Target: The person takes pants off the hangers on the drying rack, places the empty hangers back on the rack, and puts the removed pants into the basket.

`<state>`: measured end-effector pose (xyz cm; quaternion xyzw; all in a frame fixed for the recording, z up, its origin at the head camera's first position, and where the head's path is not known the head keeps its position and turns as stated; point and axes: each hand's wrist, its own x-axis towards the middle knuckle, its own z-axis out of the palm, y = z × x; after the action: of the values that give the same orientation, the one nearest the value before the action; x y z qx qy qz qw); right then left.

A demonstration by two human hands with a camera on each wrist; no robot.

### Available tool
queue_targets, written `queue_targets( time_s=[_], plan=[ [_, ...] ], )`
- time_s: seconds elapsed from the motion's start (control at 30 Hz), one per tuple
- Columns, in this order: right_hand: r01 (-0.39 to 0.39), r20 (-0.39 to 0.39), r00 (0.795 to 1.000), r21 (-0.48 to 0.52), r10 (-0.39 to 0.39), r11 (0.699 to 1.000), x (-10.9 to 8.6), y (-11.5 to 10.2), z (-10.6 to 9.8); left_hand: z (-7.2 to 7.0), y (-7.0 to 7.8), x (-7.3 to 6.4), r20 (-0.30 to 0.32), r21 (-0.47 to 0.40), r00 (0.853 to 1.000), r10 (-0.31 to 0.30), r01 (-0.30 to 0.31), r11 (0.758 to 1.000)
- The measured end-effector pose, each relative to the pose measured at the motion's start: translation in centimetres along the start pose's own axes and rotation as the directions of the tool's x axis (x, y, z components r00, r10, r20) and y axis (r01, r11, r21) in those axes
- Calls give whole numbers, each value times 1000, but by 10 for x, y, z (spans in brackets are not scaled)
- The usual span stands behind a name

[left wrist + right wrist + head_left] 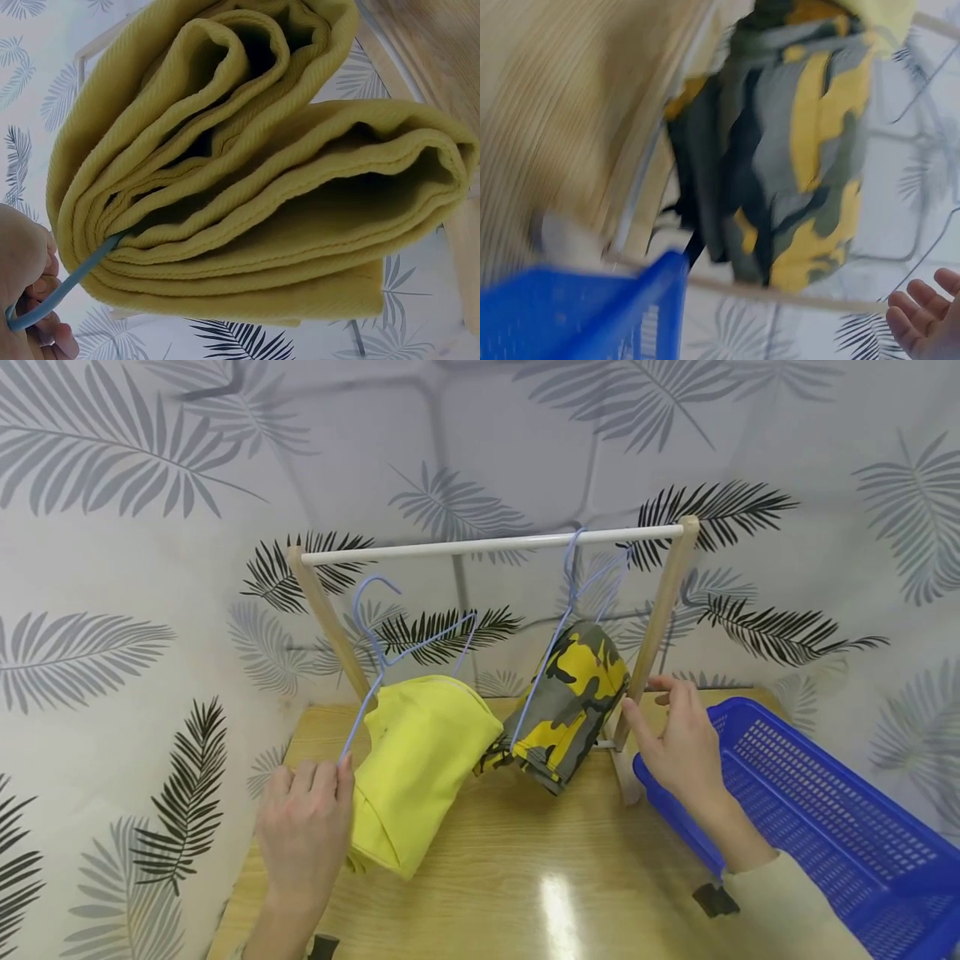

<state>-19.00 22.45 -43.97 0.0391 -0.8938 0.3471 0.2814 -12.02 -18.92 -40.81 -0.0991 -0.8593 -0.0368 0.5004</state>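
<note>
Head: we count two hangers (368, 622); our left hand (303, 827) grips one bearing yellow cloth (423, 768), its hook short of the rail (487, 545), a gap from one camouflage garment (573, 706); our right hand (681, 742), loosely spread, is near one basket (840, 774). Left wrist: that hanger enters our curled fingers. Right wrist: space separates hand and basket.

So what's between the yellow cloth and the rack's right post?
The camouflage cloth, folded over a blue hanger hooked on the white rail. Head view shows it between yellow cloth and right post.
</note>
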Motion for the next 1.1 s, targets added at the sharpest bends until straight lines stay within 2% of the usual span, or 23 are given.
queue_targets(
  time_s=[0.1,0.2,0.3,0.37,0.53,0.63,0.73,0.83,0.93,1.1],
  plan=[
    [-35,-10,999,94,36,995,-10,-13,1,1,-1,-1,0,-4,1000,-6,6,1000],
    [-95,1,995,209,97,973,-18,-24,2,1,-1,-1,-2,-6,1000,-7,7,1000],
    [-164,30,986,343,164,925,-27,-34,4,0,-2,-1,-3,-5,1000,-4,4,1000],
    [-192,66,981,415,181,889,-34,-40,6,0,-2,-2,-8,-7,1000,-2,2,1000],
    [-250,181,968,580,176,775,-51,-54,16,0,-3,-2,-16,-4,1000,0,0,1000],
    [-315,262,948,672,183,670,-62,-62,28,1,-3,-2,-18,-6,1000,-5,4,1000],
    [-403,341,915,726,217,558,-72,-69,41,0,-3,-2,-14,-8,1000,-9,9,1000],
    [-468,393,884,749,255,469,-82,-75,55,0,-3,-2,-7,-4,1000,-6,6,1000],
    [-532,461,847,745,264,404,-91,-83,66,0,-3,-2,-7,-4,1000,-1,1,1000],
    [-623,564,782,714,263,319,-99,-97,83,0,-3,-2,-15,-11,1000,-1,1,1000]
  ],
)
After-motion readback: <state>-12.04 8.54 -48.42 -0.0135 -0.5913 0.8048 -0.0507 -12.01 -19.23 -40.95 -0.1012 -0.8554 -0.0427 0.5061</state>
